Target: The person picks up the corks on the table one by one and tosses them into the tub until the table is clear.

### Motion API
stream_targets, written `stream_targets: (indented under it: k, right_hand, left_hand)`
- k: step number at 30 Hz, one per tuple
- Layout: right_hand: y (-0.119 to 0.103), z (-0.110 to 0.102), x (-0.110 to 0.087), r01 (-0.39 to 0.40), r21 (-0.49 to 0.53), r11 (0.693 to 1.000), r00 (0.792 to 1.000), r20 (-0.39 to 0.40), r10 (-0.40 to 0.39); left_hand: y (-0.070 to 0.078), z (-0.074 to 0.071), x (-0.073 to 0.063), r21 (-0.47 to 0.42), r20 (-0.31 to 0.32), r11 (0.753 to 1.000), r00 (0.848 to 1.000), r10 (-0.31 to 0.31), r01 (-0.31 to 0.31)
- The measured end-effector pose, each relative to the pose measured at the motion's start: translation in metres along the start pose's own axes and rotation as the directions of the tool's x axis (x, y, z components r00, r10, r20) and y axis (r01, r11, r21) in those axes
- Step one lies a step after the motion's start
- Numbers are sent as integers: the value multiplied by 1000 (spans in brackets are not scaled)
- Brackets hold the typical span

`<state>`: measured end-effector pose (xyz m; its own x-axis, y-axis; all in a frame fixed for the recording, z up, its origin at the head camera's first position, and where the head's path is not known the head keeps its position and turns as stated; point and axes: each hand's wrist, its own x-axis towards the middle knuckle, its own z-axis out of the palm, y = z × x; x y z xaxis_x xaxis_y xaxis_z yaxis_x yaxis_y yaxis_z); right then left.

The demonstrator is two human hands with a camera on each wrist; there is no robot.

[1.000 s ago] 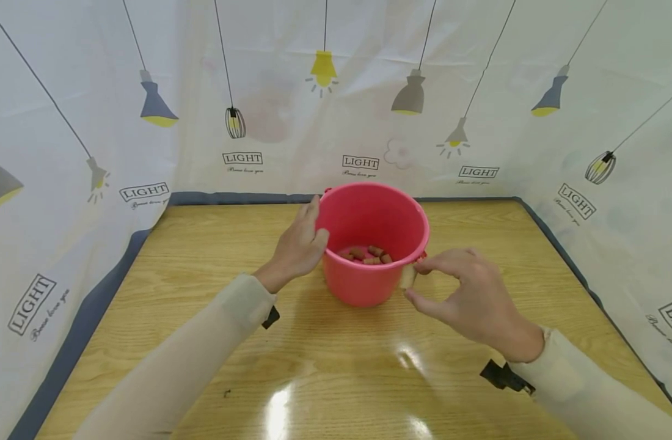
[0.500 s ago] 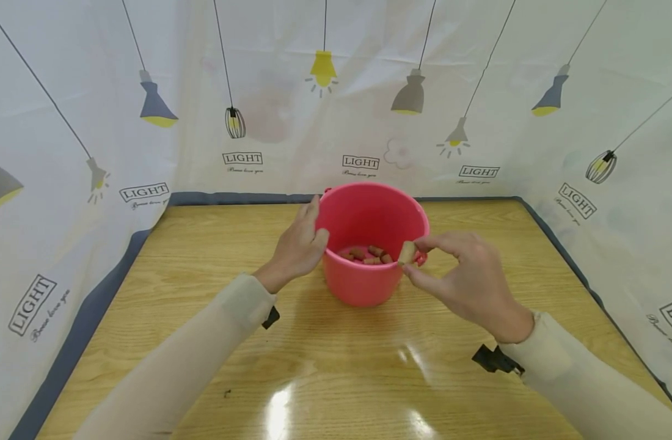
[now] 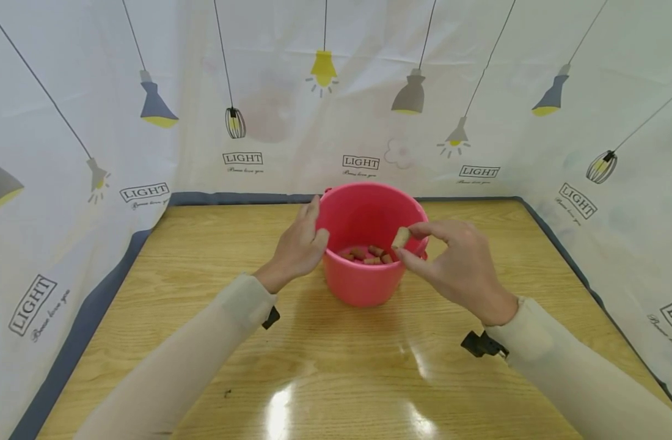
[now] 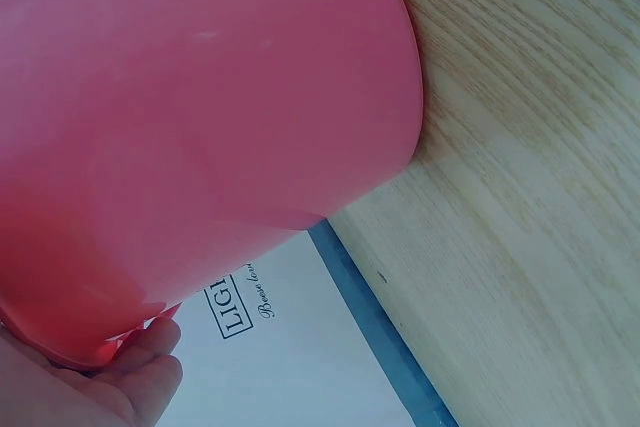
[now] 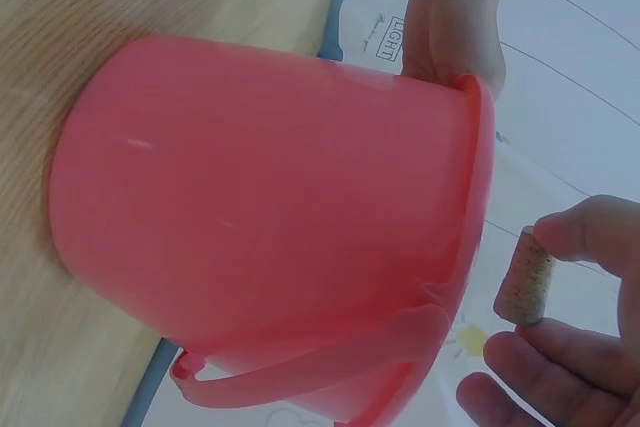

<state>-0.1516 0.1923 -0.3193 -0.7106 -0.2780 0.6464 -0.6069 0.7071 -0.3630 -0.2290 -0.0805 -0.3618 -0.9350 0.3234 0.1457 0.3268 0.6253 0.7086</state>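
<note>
A pink bucket stands upright on the wooden table, with several brown corks lying on its bottom. My left hand grips the bucket's left rim, thumb on the near side; the left wrist view shows its fingers at the rim beside the outer wall. Between thumb and fingertips my right hand pinches a light tan cork. In the head view this cork overlaps the right part of the bucket's opening; in the right wrist view it is just beyond the rim. The bucket's handle hangs down along its side.
The wooden table extends around the bucket on all sides. Behind and beside it hangs a white cloth printed with lamps, with a dark blue border along the table's edges.
My right hand has risen and moved left with the pinched cork, from outside the bucket's right side to over its rim. The left hand and the bucket have stayed put.
</note>
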Motion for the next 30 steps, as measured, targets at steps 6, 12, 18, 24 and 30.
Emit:
stream_targets:
  k: [6, 12, 18, 24, 30]
  right_hand:
    - [3, 4, 7, -38, 3, 999, 999, 4, 38]
    - [7, 9, 13, -86, -26, 996, 996, 33, 87]
    - [11, 15, 18, -110, -76, 991, 991, 72, 115]
    - [12, 21, 22, -137, -94, 986, 981, 122, 148]
    - [11, 25, 28, -206, -121, 971, 947, 224, 229]
  left_hand:
    - [1, 0, 0, -5, 1, 1000, 1000, -4, 4]
    - [1, 0, 0, 1, -1, 1000, 1000, -6, 6]
    - [1, 0, -1, 2, 4, 1000, 1000, -6, 6]
    - [1, 0, -1, 4, 3, 1000, 1000, -16, 16]
    - [0, 0, 0, -3, 5, 1000, 1000, -11, 11]
